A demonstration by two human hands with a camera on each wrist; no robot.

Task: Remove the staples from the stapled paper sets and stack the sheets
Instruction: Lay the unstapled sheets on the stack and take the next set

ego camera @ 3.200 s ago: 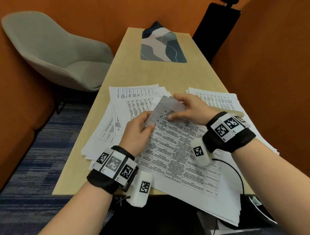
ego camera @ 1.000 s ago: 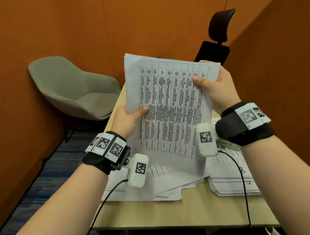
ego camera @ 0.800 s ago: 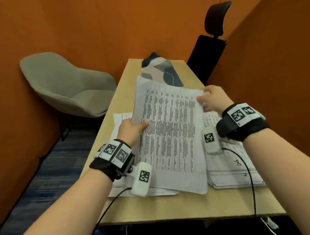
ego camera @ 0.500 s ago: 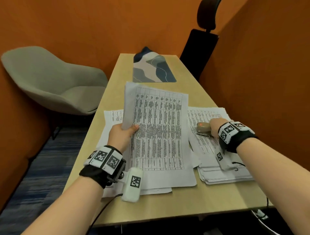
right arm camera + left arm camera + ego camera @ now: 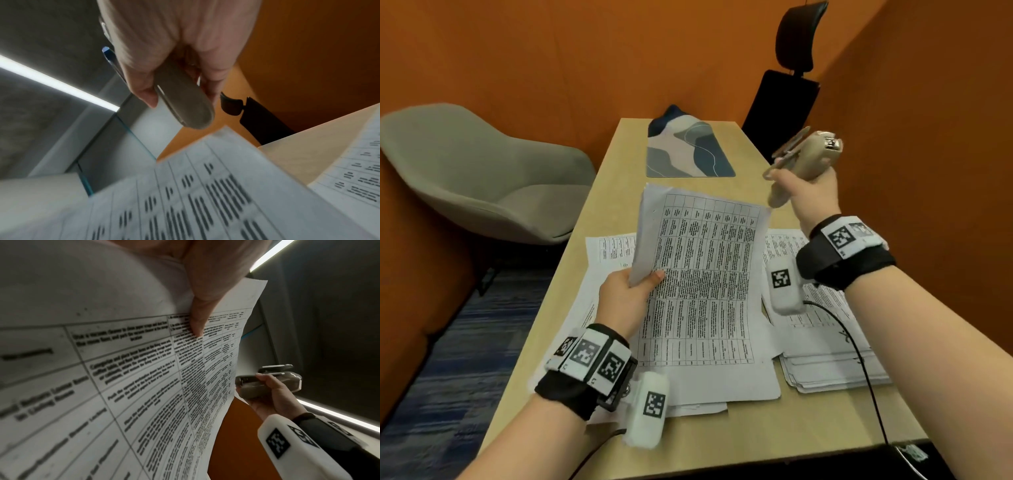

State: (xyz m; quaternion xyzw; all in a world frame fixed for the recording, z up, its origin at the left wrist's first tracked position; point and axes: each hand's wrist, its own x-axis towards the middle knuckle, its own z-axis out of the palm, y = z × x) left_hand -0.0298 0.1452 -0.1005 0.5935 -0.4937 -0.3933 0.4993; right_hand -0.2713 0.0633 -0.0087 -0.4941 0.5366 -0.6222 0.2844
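Gripping a stapled paper set in the left hand and the staple remover in the right hand, she seems midway, with a stack at right and loose sheets underneath.

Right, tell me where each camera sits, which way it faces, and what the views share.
Head: worn on the head, facing forward and down at the table; shows both forearms, the left hand holding the paper set, the right hand raising the stapler.
Left wrist: looks along the left hand, up past the paper set toward the ceiling; shows its thumb and the right hand.
Right wrist: looks along the right hand's fingers at the stapler, ceiling beyond.
Shared: paper set and stapler appear in all three.
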